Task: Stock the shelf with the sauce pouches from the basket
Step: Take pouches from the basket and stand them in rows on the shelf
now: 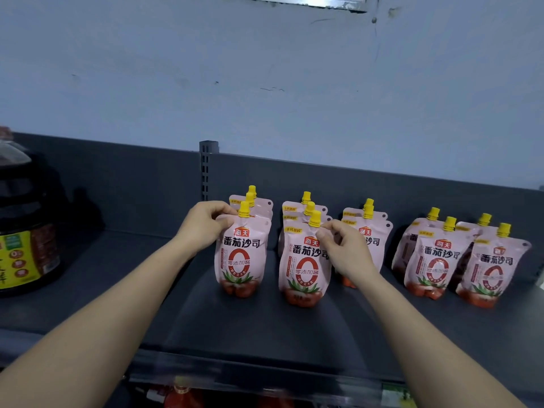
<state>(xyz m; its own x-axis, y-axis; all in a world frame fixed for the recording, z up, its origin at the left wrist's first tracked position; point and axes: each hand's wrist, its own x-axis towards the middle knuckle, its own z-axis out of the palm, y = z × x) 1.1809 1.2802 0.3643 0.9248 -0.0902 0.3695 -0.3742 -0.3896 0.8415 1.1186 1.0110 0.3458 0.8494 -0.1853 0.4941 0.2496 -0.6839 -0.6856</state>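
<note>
Both hands pinch upright pink yellow-capped sauce pouches: left hand [203, 223] the leftmost pouch [240, 254], right hand [343, 245] its neighbour [304, 266].

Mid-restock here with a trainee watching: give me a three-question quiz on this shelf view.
1. True or false: both hands grip front pouches near their yellow caps.
2. How many rows of pouches stand on the shelf?
3. What sits at the shelf's far left? A) basket B) large dark jug C) carton

Key:
1. True: left hand on the leftmost front pouch, right hand on the second row's front pouch.
2. Five.
3. B, the large dark jug.
</note>
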